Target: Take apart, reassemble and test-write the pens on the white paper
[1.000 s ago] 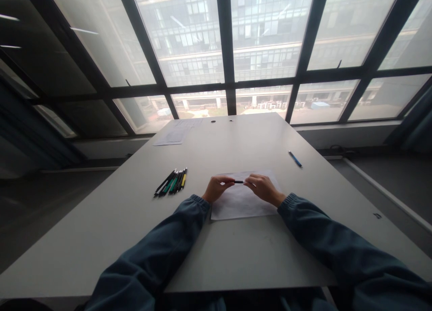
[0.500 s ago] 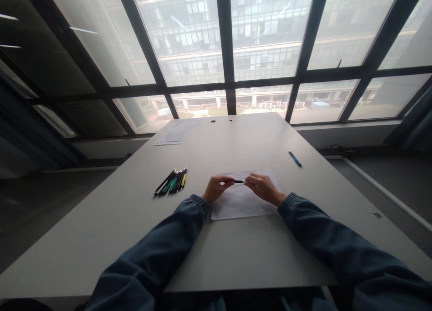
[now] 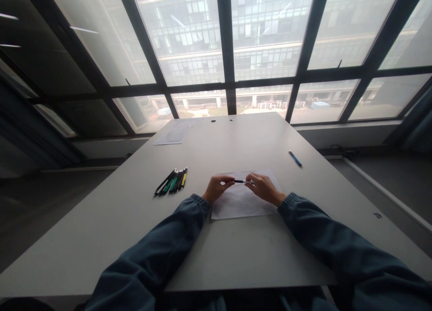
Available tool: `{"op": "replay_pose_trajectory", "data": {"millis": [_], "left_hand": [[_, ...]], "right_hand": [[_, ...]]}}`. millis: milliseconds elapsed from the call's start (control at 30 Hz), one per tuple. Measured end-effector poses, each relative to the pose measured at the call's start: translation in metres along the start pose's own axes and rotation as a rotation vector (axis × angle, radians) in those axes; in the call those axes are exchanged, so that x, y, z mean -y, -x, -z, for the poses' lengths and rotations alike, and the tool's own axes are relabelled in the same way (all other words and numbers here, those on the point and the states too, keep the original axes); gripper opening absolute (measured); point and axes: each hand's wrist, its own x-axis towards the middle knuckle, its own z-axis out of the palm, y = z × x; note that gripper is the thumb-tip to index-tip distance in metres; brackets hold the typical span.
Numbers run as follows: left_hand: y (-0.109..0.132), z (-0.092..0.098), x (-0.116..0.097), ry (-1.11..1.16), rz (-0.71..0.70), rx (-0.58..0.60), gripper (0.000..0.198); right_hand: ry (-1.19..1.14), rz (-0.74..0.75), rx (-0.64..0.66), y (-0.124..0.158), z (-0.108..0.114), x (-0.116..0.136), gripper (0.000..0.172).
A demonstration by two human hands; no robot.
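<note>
A slim pen (image 3: 239, 181), dark on its left part and pale toward the right, is held level between my two hands. The fingertips of my left hand (image 3: 218, 187) pinch its dark end. Around its pale end close the thumb and fingers of my right hand (image 3: 262, 187), hiding part of it. Both hands are just over a white sheet of paper (image 3: 236, 206) on the table, and my wrists lie near its side edges.
Several pens (image 3: 171, 181) in black, green and yellow lie bunched on the white table (image 3: 236, 144) to the left. A blue pen (image 3: 295, 159) rests toward the right edge. More papers (image 3: 172, 133) lie at the far left, before the windows.
My right hand's fingers have shifted slightly on the pen, and more of its pale part shows. My left hand has barely moved.
</note>
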Motion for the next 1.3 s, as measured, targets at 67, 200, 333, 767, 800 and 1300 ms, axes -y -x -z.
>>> {"op": "replay_pose_trajectory", "data": {"millis": [67, 200, 333, 767, 800, 1300], "left_hand": [[0.0002, 0.0000, -0.0003, 0.012, 0.002, -0.004, 0.028], [0.0001, 0.0007, -0.0050, 0.042, 0.015, 0.003, 0.033], [-0.0009, 0.0011, -0.0081, 0.089, 0.047, 0.007, 0.037], [-0.0026, 0.0020, -0.0066, -0.023, 0.114, 0.024, 0.042], [-0.0025, 0.0020, -0.0070, -0.025, 0.111, 0.023, 0.041], [-0.0026, 0.0007, -0.0071, -0.040, 0.052, -0.010, 0.024]], "right_hand": [[0.004, 0.014, -0.001, -0.0002, 0.0020, 0.0016, 0.006], [0.001, 0.015, -0.017, -0.0007, 0.0036, 0.0033, 0.006], [0.008, 0.013, -0.019, -0.0011, 0.0031, 0.0037, 0.008], [0.007, 0.005, -0.026, 0.0001, 0.0017, 0.0030, 0.013], [0.010, 0.006, -0.025, 0.0001, 0.0015, 0.0027, 0.014], [0.035, -0.003, -0.023, 0.0000, 0.0035, 0.0039, 0.015]]}}
